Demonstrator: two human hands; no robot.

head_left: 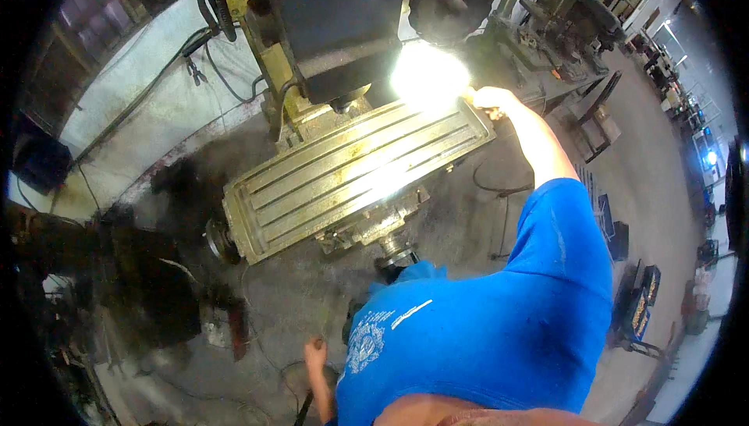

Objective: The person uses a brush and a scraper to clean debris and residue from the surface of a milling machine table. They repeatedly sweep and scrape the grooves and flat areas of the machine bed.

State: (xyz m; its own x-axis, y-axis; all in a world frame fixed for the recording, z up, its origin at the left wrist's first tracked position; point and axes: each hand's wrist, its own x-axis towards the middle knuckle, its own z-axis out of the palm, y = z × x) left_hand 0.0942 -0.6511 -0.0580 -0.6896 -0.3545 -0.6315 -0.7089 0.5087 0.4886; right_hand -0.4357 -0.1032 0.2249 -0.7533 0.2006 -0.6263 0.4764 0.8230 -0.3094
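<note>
I stand in a blue shirt at a milling machine. Its long slotted metal table [335,184] runs from lower left to upper right under the dark machine head [343,28]. My right hand [493,100] is stretched out to the table's right end, beside a strong glare [427,75] that washes out the fingers and whatever they touch. My left hand [315,348] hangs low by my side over the floor, fingers seemingly curled. Whether it holds anything cannot be made out.
A round handwheel [221,240] sits at the table's left end, and another knob [396,254] is under its front. Dark clutter and machine parts [148,285] lie on the floor to the left. More machines [562,12] and stands [636,301] fill the right.
</note>
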